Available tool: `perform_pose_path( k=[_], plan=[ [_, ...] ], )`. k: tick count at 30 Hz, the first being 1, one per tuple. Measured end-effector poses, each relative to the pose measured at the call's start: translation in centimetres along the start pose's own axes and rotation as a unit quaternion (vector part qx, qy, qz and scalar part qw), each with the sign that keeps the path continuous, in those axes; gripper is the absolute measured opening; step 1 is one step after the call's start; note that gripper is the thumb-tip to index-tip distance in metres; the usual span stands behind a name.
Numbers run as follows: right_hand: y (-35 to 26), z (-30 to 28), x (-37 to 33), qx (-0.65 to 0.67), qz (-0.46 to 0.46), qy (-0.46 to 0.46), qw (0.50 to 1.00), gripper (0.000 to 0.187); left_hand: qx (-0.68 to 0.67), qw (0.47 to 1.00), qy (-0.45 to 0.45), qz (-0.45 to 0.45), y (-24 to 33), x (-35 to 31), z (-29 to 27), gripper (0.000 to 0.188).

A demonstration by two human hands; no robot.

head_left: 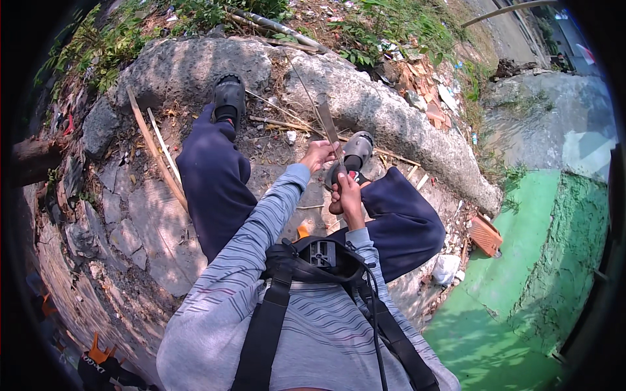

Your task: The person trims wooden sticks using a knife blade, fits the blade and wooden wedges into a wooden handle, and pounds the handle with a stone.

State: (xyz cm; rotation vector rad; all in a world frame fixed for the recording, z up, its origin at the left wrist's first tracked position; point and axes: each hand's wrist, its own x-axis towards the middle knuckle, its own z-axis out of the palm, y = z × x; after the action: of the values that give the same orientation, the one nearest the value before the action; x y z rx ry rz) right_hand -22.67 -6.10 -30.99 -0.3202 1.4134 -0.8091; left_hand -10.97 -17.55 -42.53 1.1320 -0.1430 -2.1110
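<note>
My right hand (348, 194) is closed round the dark handle of a long-bladed knife (326, 117), whose blade points away from me. Just left of it, my left hand (319, 156) pinches a long thin strip (302, 81) that looks like split wood or bamboo. The strip runs up and away from me, beside the blade, and its lower end meets the blade close to my fingers. Both hands are in front of my body, between my knees. My clog-clad feet rest apart, near a rough concrete ledge (385, 111).
On the ground lie a long wooden stick (155, 146) at the left and several thin sticks around my feet. Litter and weeds (404, 26) cover the far side of the ledge. At the right are a hollow orange brick (486, 235), a white lump (446, 268) and a green-painted surface (521, 260).
</note>
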Motion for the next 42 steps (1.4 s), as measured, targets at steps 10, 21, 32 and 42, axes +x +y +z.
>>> perform_pose_path(
  k=[10, 21, 32, 42],
  plan=[
    [0.3, 1.6, -0.4, -0.139, -0.09, 0.042, 0.985, 0.029, 0.031, 0.999, 0.041, -0.015, 1.7, -1.0, 0.3, 0.015],
    [-2.7, 1.8, -1.4, -0.05, -0.03, 0.061, 0.996, 0.029, 0.09, 0.994, 0.047, -0.037, -0.5, 1.8, 0.6, 0.02],
    [-3.3, 0.2, -1.6, -0.053, 0.004, 0.063, 0.997, 0.025, 0.069, 0.988, 0.126, -0.062, -0.5, 1.1, -7.8, 0.09],
    [-3.7, 0.5, -2.7, -0.087, -0.016, 0.057, 0.994, 0.035, 0.1, 0.98, 0.16, -0.056, 0.3, -0.5, -8.4, 0.087]
  ],
)
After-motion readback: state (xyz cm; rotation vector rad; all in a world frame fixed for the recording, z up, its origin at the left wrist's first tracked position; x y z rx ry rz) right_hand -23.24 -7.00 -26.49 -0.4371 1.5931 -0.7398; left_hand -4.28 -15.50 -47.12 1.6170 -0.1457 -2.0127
